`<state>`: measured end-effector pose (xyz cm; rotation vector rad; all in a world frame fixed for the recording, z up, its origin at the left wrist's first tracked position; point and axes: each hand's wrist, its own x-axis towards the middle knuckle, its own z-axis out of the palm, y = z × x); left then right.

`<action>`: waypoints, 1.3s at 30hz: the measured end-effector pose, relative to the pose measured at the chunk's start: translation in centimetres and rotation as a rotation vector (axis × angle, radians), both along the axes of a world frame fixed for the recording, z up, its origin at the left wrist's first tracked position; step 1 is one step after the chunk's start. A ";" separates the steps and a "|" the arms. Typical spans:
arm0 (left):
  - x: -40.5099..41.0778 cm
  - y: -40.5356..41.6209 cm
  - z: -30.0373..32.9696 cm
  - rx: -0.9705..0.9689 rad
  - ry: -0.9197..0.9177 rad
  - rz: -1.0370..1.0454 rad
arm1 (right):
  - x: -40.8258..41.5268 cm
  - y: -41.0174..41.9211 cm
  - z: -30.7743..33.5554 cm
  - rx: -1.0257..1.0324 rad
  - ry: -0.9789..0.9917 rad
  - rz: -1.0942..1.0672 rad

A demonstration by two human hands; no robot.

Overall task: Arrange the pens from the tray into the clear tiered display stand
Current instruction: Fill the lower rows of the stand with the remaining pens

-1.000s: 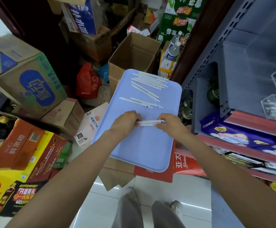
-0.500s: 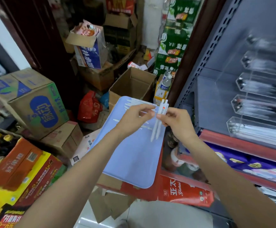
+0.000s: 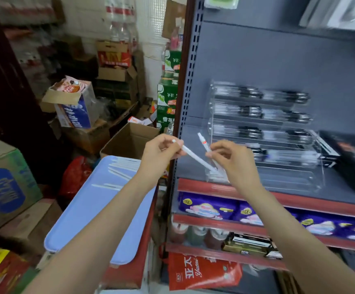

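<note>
My left hand (image 3: 161, 153) pinches one white pen (image 3: 195, 158) that slants down to the right. My right hand (image 3: 233, 160) pinches a second white pen (image 3: 203, 142) with a small red mark, its tip pointing up-left. Both hands are raised in front of the left end of the clear tiered display stand (image 3: 299, 177) on the grey shelf. Its upper tiers hold dark pens and its lowest tier holds white ones. The light blue tray (image 3: 91, 213) lies lower left with several white pens (image 3: 119, 168) at its far end.
A red-edged shelf rail (image 3: 299, 200) runs below the stand, with purple packets (image 3: 206, 206) underneath. The perforated shelf upright (image 3: 185, 92) stands between tray and stand. An open cardboard box (image 3: 130, 141) sits behind the tray; stacked cartons fill the left side.
The view has swung up and right from the tray to the shelf. Both hands rose from the tray with the pens, and the pens held together have been split, one in each hand.
</note>
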<state>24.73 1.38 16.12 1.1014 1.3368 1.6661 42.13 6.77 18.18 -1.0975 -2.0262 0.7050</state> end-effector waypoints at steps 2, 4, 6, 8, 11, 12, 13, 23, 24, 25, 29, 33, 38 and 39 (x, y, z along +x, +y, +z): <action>1.6 0.6 0.2 0.005 -0.128 0.043 | 3.0 1.0 0.3 0.046 -0.012 -0.053; 3.0 0.9 0.1 0.010 -0.191 0.069 | 5.7 2.2 0.1 0.078 -0.058 -0.109; 4.2 1.1 -0.2 0.004 -0.195 0.086 | 8.0 3.3 -0.5 0.110 -0.140 -0.141; 5.2 1.2 -0.6 -0.004 -0.194 0.112 | 9.4 4.3 -1.5 0.110 -0.245 -0.140; 5.9 1.3 -1.1 -0.012 -0.209 0.149 | 10.0 5.3 -3.2 0.091 -0.336 -0.099; 6.0 1.2 -1.3 -0.015 -0.208 0.155 | 9.9 5.5 -3.5 0.091 -0.367 -0.083; 6.1 1.1 -1.4 -0.018 -0.210 0.163 | 9.6 5.6 -3.7 0.095 -0.406 -0.064; 6.2 0.3 -1.6 -0.007 -0.207 0.242 | 6.6 6.5 -3.9 0.182 -0.610 0.037; 6.1 0.3 -1.6 -0.005 -0.210 0.248 | 6.4 6.5 -4.0 0.200 -0.635 0.034; 6.1 0.3 -1.6 -0.006 -0.207 0.251 | 6.3 6.4 -4.1 0.222 -0.657 0.029; 6.0 0.3 -1.5 -0.006 -0.192 0.257 | 5.8 6.5 -4.8 0.277 -0.665 -0.004; 6.1 0.5 -1.6 -0.001 -0.206 0.242 | 6.1 6.9 -5.1 0.175 -0.476 0.070; 6.9 1.4 -2.0 -0.018 -0.222 0.203 | 8.5 6.2 -3.7 -0.004 -0.009 0.021; 7.2 1.6 -2.1 -0.030 -0.222 0.198 | 8.9 6.0 -3.4 -0.032 0.042 0.022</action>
